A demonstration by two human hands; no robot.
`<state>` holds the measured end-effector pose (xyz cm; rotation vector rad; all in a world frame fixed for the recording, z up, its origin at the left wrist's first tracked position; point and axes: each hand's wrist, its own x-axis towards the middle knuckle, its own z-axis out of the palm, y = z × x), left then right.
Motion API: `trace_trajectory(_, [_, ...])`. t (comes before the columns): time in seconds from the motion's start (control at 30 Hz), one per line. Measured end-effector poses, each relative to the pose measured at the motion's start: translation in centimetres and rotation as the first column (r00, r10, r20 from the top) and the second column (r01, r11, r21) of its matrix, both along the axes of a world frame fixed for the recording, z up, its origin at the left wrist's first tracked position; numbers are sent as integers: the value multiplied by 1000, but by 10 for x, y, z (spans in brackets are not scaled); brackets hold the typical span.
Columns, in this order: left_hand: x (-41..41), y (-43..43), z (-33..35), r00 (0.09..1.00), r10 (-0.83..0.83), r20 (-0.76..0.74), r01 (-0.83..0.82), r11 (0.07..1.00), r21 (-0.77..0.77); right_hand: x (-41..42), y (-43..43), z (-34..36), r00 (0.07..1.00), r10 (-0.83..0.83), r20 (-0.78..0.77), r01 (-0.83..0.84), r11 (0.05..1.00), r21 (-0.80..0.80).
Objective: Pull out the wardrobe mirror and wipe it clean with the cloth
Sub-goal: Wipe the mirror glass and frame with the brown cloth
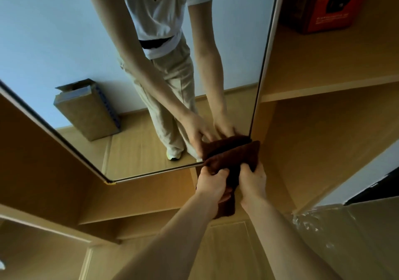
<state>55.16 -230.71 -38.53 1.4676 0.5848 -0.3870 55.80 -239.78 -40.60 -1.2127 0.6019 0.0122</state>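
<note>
Wardrobe interior of pale tan board, open wooden shelves (323,85) on both sides, an orange-and-black printed carton (330,5) on the upper right shelf.

Tall frameless-looking wardrobe mirror with a thin dark edge (86,42): stands swung out of the carcass, so I judge the pull-out step done.

Dark brown terry cloth (233,156): bunched against the mirror's lower right corner, its upper fold touching the glass just beside the right edge, a tail hanging down between the wrists.

Left hand (212,182): fingers curled round the cloth's lower left part.

Right hand (252,178): fingers clamped on the cloth's right part, next to the mirror's right edge.

Key relation: nearly all unwiped glass lies up and to the left of both hands. The mirror's long axis runs up and away from me, and the cloth's upper fold lies across it. Neither hand is clearly nearer the glass; the left sits on the side facing the open pane. I judge wiping at or near its start, with strokes needed leftward and upward from this corner.
</note>
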Motion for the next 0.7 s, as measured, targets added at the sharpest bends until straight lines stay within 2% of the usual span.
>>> trace_trajectory(0.1, [-11,18,-7,992,49,-114,-66,986,-151,-13,12,-6,989,-117,-92,135,965,223])
trace_trajectory(0.17, [-16,33,-11,981,109,-161,-142,968,-209,-19,24,-9,984,-128,-123,161,935,317])
trace_trajectory(0.27, [-22,63,-15,953,218,-212,-273,922,-275,-21,58,-12,994,3,-109,47,891,451])
trace_trajectory(0.33, [-23,87,-16,938,267,-223,-335,863,-378,-17,81,-13,992,80,-102,-14,850,526])
trace_trajectory(0.43, [-24,116,-23,908,342,-243,-418,791,-447,-9,105,-14,994,70,-87,-4,799,602])
trace_trajectory(0.5, [-26,122,-32,905,322,-278,-409,839,-359,-7,105,-17,999,22,-38,7,774,633])
trace_trajectory(0.57, [-29,118,-44,887,264,-380,-393,864,-316,-6,101,-21,1000,-12,-2,10,757,653])
trace_trajectory(0.63, [-29,111,-51,892,170,-419,-373,800,-469,-4,97,-24,999,-32,-7,29,744,668])
trace_trajectory(0.7, [-25,106,-53,927,129,-352,-341,680,-650,-3,93,-26,1000,-30,5,18,734,678])
